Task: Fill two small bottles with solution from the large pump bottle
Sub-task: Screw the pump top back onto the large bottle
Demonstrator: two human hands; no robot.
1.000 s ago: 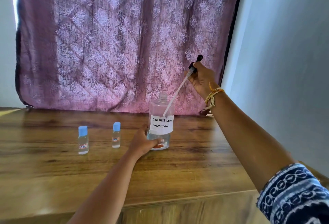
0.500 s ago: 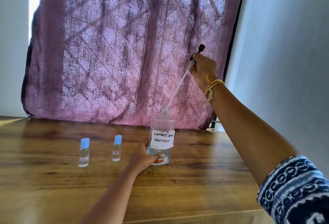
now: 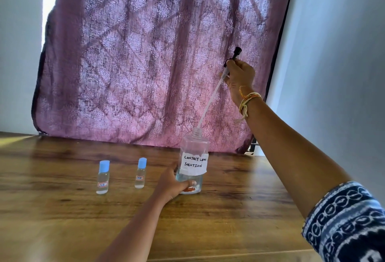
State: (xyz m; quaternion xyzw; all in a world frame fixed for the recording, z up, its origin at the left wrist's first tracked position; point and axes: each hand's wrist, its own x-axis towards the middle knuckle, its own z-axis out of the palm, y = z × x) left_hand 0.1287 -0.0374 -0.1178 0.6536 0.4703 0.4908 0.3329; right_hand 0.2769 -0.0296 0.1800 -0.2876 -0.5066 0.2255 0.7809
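Note:
The large clear bottle (image 3: 194, 153) with a white "CONTACT LENS SOLUTION" label stands on the wooden table (image 3: 62, 209). My left hand (image 3: 174, 185) grips its base. My right hand (image 3: 239, 76) holds the black pump head (image 3: 236, 52) high up to the right, its white dip tube (image 3: 210, 103) slanting down with its tip at the bottle's open neck. Two small bottles with blue caps stand upright to the left: one (image 3: 103, 177) farther left, the other (image 3: 140, 173) nearer the large bottle. Both are capped and show clear liquid.
A purple patterned curtain (image 3: 145, 53) hangs behind the table. A pale wall (image 3: 333, 74) closes the right side. The table's front edge runs along the bottom of the view.
My right hand has drawn the pump head up and to the right, pulling the dip tube almost fully out of the large bottle. My left hand stays on the bottle's base.

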